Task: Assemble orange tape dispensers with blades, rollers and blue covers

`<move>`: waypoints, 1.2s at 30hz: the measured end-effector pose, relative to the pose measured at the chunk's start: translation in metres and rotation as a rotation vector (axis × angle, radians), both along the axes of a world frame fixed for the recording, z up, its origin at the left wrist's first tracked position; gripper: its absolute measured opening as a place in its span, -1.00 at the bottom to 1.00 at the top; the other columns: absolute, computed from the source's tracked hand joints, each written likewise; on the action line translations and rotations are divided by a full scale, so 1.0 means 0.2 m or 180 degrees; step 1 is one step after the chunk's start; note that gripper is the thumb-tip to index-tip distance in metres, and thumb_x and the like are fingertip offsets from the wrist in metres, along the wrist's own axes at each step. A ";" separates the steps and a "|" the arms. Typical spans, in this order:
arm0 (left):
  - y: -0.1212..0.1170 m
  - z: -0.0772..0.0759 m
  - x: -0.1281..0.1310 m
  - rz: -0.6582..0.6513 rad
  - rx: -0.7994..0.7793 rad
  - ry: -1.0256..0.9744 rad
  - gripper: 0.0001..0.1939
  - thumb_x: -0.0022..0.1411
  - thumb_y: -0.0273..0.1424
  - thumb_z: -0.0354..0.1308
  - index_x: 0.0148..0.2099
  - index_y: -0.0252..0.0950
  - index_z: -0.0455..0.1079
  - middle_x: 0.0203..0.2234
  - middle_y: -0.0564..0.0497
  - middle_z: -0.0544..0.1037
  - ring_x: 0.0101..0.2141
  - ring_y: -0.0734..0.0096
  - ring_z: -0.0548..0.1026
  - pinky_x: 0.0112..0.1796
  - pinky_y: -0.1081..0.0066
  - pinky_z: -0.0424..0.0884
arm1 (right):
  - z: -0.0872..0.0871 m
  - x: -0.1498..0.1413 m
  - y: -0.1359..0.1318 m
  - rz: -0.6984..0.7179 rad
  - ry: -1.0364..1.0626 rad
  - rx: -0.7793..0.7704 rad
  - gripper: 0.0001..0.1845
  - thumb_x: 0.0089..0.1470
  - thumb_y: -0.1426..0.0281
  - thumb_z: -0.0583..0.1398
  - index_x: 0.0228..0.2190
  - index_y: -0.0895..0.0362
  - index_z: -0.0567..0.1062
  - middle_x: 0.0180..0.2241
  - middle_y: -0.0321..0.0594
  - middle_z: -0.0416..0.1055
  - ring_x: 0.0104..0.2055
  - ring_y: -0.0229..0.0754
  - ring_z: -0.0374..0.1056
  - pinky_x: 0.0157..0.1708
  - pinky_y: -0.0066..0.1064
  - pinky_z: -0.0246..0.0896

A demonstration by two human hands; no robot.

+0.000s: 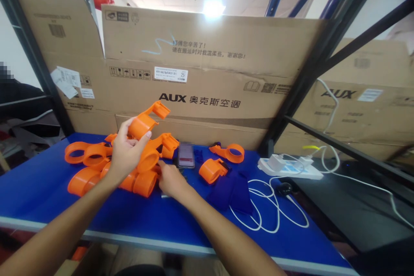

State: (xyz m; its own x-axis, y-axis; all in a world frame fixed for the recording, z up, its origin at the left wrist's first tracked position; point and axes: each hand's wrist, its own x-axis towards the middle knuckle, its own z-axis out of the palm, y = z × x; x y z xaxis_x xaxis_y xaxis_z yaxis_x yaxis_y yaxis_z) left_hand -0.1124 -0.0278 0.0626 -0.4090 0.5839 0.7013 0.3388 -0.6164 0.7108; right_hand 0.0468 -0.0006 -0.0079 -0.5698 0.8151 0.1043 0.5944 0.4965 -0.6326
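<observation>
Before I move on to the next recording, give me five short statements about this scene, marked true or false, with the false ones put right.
1. The left-hand grip holds an orange part. True.
2. The phone lies left of the orange pile, as the camera sees it. False: it lies right of the pile.
3. A white cable lies in loops on the blue tabletop. True.
4. The power strip is black. False: it is mostly white.
5. Printed cardboard stands behind the tabletop. True.
</observation>
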 end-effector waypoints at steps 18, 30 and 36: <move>-0.02 -0.07 0.14 0.0024 -0.0101 -0.0195 -0.43 0.18 -0.22 0.36 0.18 -0.18 0.31 -0.20 -0.07 0.58 -0.21 0.16 0.63 -0.33 0.27 0.61 | 0.09 0.19 0.09 -0.0047 0.1731 -0.0618 -0.44 0.14 0.43 -0.01 0.17 0.10 0.32 -0.12 -0.03 0.58 -0.39 -0.11 0.50 -0.47 -0.27 0.48; -0.10 -0.18 0.24 -0.0699 -0.1128 -0.0323 -0.46 0.14 -0.10 0.37 0.04 -0.21 0.29 -0.24 -0.05 0.65 -0.46 0.31 0.60 -0.46 0.35 0.53 | 0.23 0.34 0.08 -0.0172 0.3492 -0.1531 -0.72 0.16 0.17 0.25 -0.22 0.10 0.40 -0.51 -0.37 0.43 -0.69 -0.34 0.28 -0.76 -0.58 0.16; -0.14 -0.18 0.09 0.0034 -0.1675 0.1164 -0.52 0.14 0.05 0.30 -0.10 -0.19 0.38 -0.39 -0.04 0.64 -0.36 0.08 0.63 -0.39 0.28 0.43 | 0.32 0.53 0.12 -0.0367 0.3780 -0.1299 -0.79 0.14 0.23 0.24 -0.29 0.10 0.39 -0.54 -0.36 0.44 -0.72 -0.36 0.24 -0.82 -0.60 0.01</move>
